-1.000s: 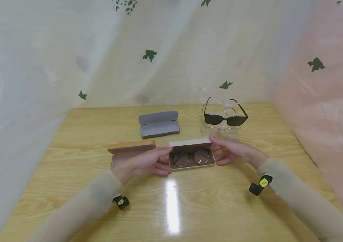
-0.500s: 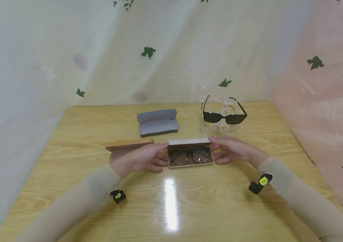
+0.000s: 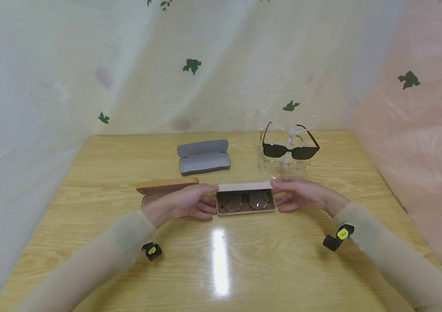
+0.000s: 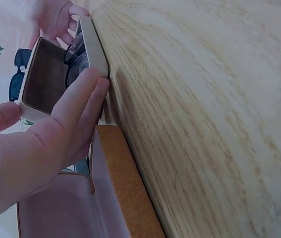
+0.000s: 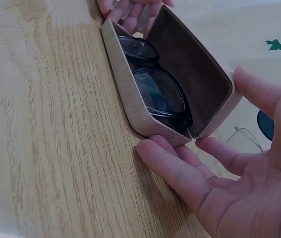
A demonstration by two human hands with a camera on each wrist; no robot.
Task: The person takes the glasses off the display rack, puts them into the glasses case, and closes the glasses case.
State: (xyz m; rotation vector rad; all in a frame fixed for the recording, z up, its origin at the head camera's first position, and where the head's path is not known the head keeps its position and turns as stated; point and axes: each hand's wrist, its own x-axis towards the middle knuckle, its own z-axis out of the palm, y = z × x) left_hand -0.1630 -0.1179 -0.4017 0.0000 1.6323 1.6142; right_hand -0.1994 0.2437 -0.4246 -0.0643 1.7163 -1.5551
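A cream glasses case (image 3: 246,212) stands with its lid partly lowered, and dark-framed eyeglasses (image 3: 244,202) lie inside. At its left end, my left hand (image 3: 190,201) touches the lid's corner with the thumb; the straight fingers (image 4: 83,94) rest along the base's side. My right hand (image 3: 303,193) is at the other end, thumb against the lid's edge and fingertips (image 5: 150,148) touching the base's end. Neither hand wraps round the case. Just under my left forearm and hand, an orange-brown glasses case (image 3: 166,185) lies with its lid up, partly hidden.
Behind, a grey glasses case (image 3: 205,162) lies with its lid up. Black sunglasses (image 3: 291,151) and thin-framed glasses (image 3: 285,165) sit on a clear stand at the back right. All stand on a wooden table (image 3: 275,264) with patterned curtains around it.
The cream case's lid has tipped forward and lower over the eyeglasses, with both thumbs moving along with it. The left hand has shifted slightly left. The head view has shifted a little.
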